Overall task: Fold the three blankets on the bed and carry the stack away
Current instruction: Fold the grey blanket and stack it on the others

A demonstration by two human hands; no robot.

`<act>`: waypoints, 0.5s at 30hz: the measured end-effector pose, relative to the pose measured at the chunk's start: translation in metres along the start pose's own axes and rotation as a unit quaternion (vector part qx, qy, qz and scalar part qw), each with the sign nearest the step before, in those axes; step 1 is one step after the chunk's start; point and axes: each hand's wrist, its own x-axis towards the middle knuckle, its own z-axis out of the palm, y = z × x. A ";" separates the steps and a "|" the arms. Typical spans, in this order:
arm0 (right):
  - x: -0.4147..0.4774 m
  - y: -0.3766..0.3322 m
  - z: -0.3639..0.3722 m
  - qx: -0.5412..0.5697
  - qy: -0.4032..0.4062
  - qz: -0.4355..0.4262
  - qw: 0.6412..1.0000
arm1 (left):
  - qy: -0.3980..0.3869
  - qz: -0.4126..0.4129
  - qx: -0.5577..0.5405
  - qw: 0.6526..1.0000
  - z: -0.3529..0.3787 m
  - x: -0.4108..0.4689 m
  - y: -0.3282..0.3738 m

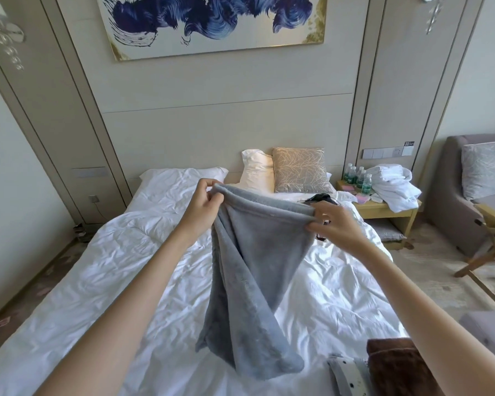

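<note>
Grey fleece blanket [257, 270] hangs above the middle of the bed [97, 281], its top hem pinched closed in the grip of the left hand [202, 205] and the right hand [336, 224]. A brown blanket [395, 367] and a spotted one [347, 375] already lie folded at the bed's near right corner, so this looks like the last fold before carrying.

Hotel bedroom, white bed [97, 281], bedside bottled water [357, 178], bathrobe [395, 190]

The bed [103, 270] lies open on its left half and centre, while 2 folded blankets [383, 367] crowd its near right corner and 2 pillows [286, 171] block the head.
</note>
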 end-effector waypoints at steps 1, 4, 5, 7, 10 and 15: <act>-0.004 -0.008 0.000 0.049 0.007 0.017 0.999 | 0.003 0.002 0.000 1.000 -0.008 0.000 -0.005; -0.015 -0.029 0.004 0.153 0.035 0.059 0.986 | -0.006 0.010 0.010 1.000 -0.029 0.000 -0.016; -0.018 -0.035 0.006 0.182 0.045 0.074 0.980 | -0.015 0.014 0.016 1.000 -0.034 -0.001 -0.019; -0.026 -0.045 0.012 0.255 0.054 0.107 0.960 | -0.036 0.027 0.036 0.998 -0.042 -0.006 -0.023; -0.040 -0.061 0.015 0.307 0.064 0.140 0.939 | -0.079 0.064 0.082 0.991 -0.054 -0.019 -0.023; -0.064 -0.091 0.004 0.230 0.048 0.051 0.971 | -0.112 0.085 0.088 0.986 -0.073 -0.045 -0.015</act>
